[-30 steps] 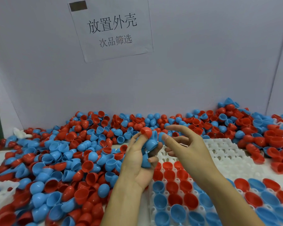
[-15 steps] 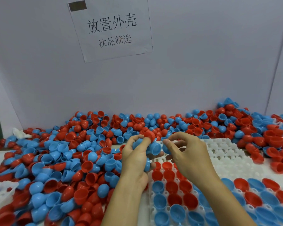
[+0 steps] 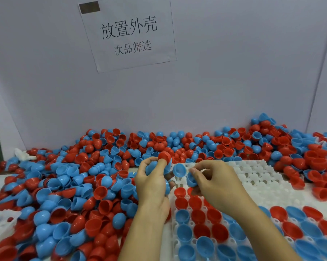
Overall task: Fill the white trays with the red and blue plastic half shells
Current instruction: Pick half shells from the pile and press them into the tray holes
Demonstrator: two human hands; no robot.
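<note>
Cradling several blue shells point(image 3: 152, 167) and a red shell point(image 3: 164, 156), the left hand point(image 3: 152, 185) curls its fingers; the right hand point(image 3: 218, 182) pinches one blue shell point(image 3: 191, 179) over the white tray point(image 3: 256, 178).

A paper sign point(image 3: 127, 33) with printed Chinese characters hung taped on the pale wall point(image 3: 234, 72), high above the fingers. A crumpled white scrap point(image 3: 23, 155) lay far left of them, against the wall's base.
</note>
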